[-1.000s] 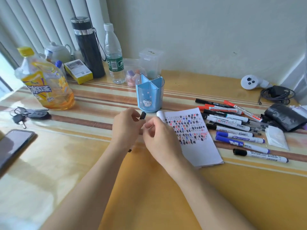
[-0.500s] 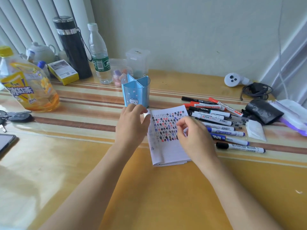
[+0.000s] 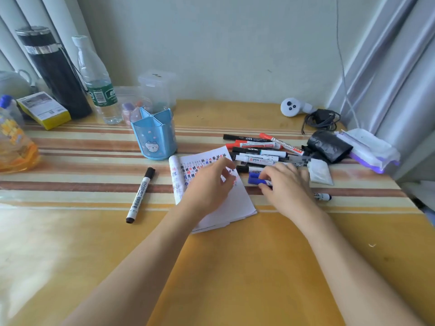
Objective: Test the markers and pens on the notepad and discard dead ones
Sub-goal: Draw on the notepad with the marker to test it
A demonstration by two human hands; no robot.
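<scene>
the right hand (image 3: 287, 184) pinches a blue marker (image 3: 254, 181) just right of the notepad (image 3: 235, 203), at the near edge of the marker pile (image 3: 256, 158). the left hand (image 3: 207, 189) is over the notepad, fingers loosely curled, holding nothing. a capped black marker (image 3: 140, 195) lies left of the notepad; a blue pen holder (image 3: 154, 140) stands behind it.

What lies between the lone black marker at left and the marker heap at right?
Head view: the notepad, left hand over it, lies between lone black marker and marker heap, where the right hand pinches a blue marker.
</scene>
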